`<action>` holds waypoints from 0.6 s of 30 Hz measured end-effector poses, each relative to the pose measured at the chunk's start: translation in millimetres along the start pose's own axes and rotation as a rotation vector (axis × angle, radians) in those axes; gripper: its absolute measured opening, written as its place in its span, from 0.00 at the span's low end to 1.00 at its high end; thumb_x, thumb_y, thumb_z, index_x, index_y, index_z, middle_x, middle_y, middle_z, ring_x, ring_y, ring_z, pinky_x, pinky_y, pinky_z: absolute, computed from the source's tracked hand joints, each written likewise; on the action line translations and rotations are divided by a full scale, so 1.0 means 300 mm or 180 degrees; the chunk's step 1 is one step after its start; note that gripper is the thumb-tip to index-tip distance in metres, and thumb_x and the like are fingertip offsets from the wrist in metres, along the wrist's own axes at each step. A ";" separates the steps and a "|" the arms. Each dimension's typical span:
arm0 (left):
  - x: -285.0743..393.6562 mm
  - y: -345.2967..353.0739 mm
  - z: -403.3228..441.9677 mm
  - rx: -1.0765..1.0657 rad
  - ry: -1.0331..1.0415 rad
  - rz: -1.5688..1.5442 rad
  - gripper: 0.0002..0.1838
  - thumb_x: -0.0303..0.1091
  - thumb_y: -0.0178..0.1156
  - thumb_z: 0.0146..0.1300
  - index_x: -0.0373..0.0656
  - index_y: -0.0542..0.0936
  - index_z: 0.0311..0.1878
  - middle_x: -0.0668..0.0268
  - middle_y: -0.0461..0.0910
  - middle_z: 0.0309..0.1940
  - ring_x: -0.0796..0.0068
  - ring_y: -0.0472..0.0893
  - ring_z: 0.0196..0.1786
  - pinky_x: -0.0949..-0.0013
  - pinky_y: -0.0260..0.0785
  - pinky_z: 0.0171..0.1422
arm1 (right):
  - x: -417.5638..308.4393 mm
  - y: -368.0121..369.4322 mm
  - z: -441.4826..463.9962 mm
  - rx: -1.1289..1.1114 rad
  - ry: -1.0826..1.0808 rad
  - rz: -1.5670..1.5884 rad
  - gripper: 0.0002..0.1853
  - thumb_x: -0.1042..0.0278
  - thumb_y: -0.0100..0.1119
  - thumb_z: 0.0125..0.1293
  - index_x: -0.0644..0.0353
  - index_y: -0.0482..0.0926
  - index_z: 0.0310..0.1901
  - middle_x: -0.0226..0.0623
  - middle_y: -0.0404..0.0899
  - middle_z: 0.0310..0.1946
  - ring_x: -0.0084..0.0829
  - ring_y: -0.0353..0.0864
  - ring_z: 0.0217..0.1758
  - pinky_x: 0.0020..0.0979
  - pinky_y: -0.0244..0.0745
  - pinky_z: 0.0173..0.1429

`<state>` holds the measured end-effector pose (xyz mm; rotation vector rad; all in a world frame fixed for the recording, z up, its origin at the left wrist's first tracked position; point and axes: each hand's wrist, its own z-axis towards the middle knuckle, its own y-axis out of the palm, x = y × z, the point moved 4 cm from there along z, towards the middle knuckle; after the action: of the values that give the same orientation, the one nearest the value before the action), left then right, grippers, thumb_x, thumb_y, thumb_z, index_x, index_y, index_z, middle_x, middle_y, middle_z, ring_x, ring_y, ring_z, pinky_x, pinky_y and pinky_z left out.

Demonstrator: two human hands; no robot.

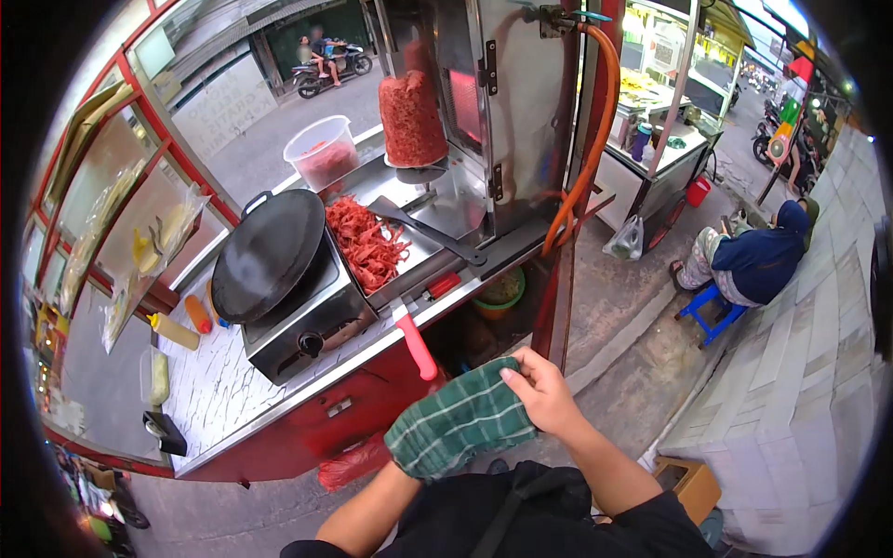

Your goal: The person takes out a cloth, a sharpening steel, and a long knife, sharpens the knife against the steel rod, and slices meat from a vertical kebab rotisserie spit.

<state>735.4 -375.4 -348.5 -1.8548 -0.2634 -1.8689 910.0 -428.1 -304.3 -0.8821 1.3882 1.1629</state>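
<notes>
A green checked cloth (465, 414) is stretched between my two hands in front of my body. My right hand (541, 391) pinches its upper right corner, thumb on top. The cloth drapes over my left hand (398, 476), so only the wrist shows and its fingers are hidden. Just beyond the cloth, a knife with a pink handle (416, 346) sticks out over the counter's front edge. Behind it, shaved red meat (365, 244) lies in a metal tray (437, 259), where a dark spatula (428, 231) rests across the tray's front side.
A black flat pan (270, 256) sits on a gas stove (312, 330) at left. Behind the tray, a meat cone (412, 121) stands on the vertical spit beside a clear tub (321, 153). Sauce bottles (175, 331) stand far left. At right, a person (753, 251) sits on a blue stool (712, 312).
</notes>
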 end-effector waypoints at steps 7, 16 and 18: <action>-0.085 -0.042 -0.037 0.0966 -0.0488 -0.4443 0.26 0.39 0.46 0.73 0.40 0.65 0.71 0.56 0.71 0.66 0.61 0.75 0.64 0.61 0.70 0.68 | 0.040 0.007 0.041 -0.0189 0.0638 -0.0184 0.09 0.65 0.55 0.72 0.63 0.76 0.41 0.25 0.75 0.26 0.16 0.72 0.27 0.24 0.66 0.30; -0.009 -0.260 -0.109 0.1459 0.0084 -0.4658 0.27 0.42 0.46 0.73 0.41 0.64 0.71 0.57 0.69 0.67 0.59 0.72 0.66 0.58 0.66 0.71 | 0.268 -0.110 -0.012 -0.1458 -0.0945 -0.3824 0.13 0.56 0.60 0.64 0.55 0.79 0.42 0.39 0.81 0.33 0.43 0.81 0.42 0.41 0.70 0.51; -0.010 -0.281 -0.109 0.1506 0.0100 -0.4710 0.27 0.43 0.46 0.73 0.42 0.64 0.71 0.57 0.69 0.68 0.58 0.71 0.67 0.58 0.65 0.71 | 0.323 -0.133 -0.046 -0.1766 -0.0856 -0.4577 0.14 0.56 0.61 0.64 0.55 0.79 0.44 0.38 0.81 0.32 0.41 0.81 0.41 0.39 0.70 0.49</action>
<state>667.1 -317.4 -336.3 -1.2339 -2.2922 -2.2088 929.3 -442.5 -407.2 -1.6082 -0.0299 0.4287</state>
